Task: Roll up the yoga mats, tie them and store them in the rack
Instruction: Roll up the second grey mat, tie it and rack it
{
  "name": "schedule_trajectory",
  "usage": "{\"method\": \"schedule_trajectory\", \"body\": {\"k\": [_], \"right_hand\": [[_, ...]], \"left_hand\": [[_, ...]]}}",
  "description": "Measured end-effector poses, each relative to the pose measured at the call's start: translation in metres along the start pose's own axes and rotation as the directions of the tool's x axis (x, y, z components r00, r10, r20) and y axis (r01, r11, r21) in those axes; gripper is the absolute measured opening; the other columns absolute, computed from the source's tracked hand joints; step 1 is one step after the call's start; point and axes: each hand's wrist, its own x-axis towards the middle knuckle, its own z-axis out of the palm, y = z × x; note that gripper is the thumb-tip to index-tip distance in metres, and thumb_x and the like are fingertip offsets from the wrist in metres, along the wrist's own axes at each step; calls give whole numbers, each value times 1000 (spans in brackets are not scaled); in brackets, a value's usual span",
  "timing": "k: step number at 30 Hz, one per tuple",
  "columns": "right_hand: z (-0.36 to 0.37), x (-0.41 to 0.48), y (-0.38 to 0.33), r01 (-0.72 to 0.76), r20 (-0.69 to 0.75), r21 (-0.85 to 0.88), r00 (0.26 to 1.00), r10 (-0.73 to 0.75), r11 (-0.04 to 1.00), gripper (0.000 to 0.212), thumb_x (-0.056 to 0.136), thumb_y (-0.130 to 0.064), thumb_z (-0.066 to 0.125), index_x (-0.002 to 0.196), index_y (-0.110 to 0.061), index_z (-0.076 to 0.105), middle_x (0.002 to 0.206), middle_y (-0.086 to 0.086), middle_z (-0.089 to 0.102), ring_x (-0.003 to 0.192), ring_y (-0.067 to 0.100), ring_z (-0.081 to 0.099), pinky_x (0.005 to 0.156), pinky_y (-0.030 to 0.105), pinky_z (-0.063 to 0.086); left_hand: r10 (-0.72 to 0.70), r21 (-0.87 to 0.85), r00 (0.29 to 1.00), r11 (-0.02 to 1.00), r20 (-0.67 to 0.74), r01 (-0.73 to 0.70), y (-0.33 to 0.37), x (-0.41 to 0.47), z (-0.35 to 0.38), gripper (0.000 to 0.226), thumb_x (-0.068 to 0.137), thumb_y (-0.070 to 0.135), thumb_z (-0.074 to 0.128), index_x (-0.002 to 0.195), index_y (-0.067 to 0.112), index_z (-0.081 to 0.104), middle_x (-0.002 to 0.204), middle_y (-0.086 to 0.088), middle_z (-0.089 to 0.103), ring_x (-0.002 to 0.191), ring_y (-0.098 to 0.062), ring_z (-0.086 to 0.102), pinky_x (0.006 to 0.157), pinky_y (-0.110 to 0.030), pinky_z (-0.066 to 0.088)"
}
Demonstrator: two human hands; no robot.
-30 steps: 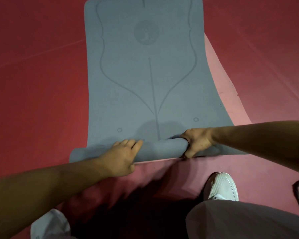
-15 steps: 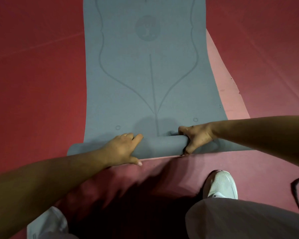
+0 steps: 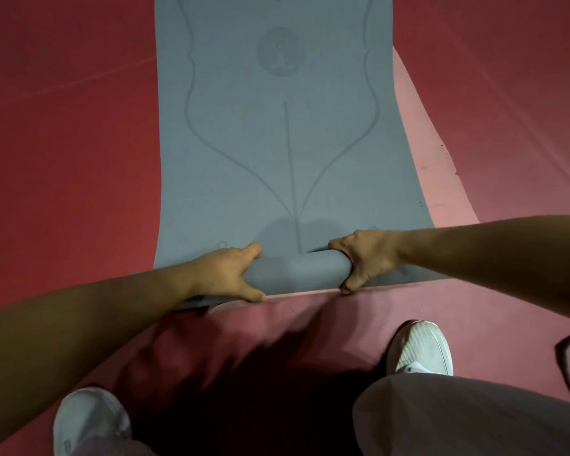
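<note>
Your left hand and right hand are both wrapped round the rolled end of the grey yoga mat, thumbs nearside. Beyond the roll it's lying flat, a pink mat poking out along its right edge.

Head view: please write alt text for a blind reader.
Left hand and right hand grip the rolled near end of a grey mat on a red floor. The rest lies flat ahead. White shoes show below.
</note>
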Motion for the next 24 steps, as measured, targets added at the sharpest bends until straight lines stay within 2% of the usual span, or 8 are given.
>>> {"method": "schedule_trajectory", "body": {"k": [3, 5, 7, 9, 12, 17, 19, 24], "right_hand": [[-9, 3, -3, 38, 44, 123, 998, -44, 992, 64, 64, -37, 88, 122, -31, 59, 107, -11, 67, 100, 10, 63, 87, 22, 50], [-17, 5, -4, 46, 49, 158, 997, -54, 986, 53, 66, -33, 89, 111, -32, 61, 100, -13, 68, 95, 7, 64, 78, 16, 49], [-26, 8, -4, 43, 53, 172, 997, -53, 984, 47, 64, -33, 90, 105, -29, 65, 96, -14, 70, 93, 7, 65, 78, 18, 50], [-30, 11, -6, 31, 68, 179, 997, -44, 983, 49, 64, -36, 90, 106, -27, 68, 97, -13, 71, 95, 7, 66, 84, 22, 53], [-28, 12, -8, 17, 84, 183, 996, -33, 983, 52, 65, -39, 89, 109, -27, 64, 100, -12, 68, 96, 10, 64, 83, 24, 52], [-23, 12, -3, -47, 50, 169, 998, 39, 985, 59, 67, -41, 89, 105, -22, 48, 93, -10, 56, 89, 14, 57, 63, 21, 43], [-20, 14, -4, -37, 45, 120, 998, 31, 992, 52, 67, -43, 88, 101, -24, 54, 94, -10, 55, 92, 17, 56, 66, 23, 44], [0, 27, 0, -34, 2, -10, 999, 34, 999, 61, 73, -51, 81, 122, -21, 62, 113, 1, 62, 100, 20, 57, 78, 25, 41]], "left_hand": [[43, -69, 999, 997, -24, -44, -9, -6, -2, 54, 74, 59, 74, 113, 32, 49, 98, 17, 53, 95, -7, 54, 79, -22, 42], [85, -98, 992, 991, -92, -94, -15, -10, -6, 63, 73, 63, 73, 127, 35, 55, 106, 17, 48, 104, -2, 50, 91, -19, 39], [91, -105, 988, 989, -126, -105, -16, -14, -13, 69, 75, 65, 70, 136, 39, 52, 111, 17, 48, 106, -1, 50, 93, -17, 37], [80, 25, 988, 997, -131, -77, -15, -16, -16, 76, 81, 65, 64, 146, 36, 38, 125, 12, 53, 117, -10, 52, 94, -20, 37], [17, 124, 991, 992, -135, 0, -13, -18, -12, 65, 85, 63, 59, 137, 31, 34, 130, -3, 59, 115, -24, 57, 91, -32, 44], [4, 150, 997, 989, -82, 8, -3, -11, -3, 53, 93, 53, 55, 132, 21, 38, 123, -12, 61, 112, -30, 57, 91, -37, 45], [-13, 133, 999, 991, -36, 18, 0, -5, 1, 51, 95, 49, 55, 132, 18, 38, 120, -13, 61, 111, -31, 57, 89, -36, 45], [-66, 58, 998, 996, 12, 65, -2, 7, 19, 48, 97, 43, 55, 130, 14, 36, 125, -16, 59, 111, -32, 57, 91, -37, 45]]}}
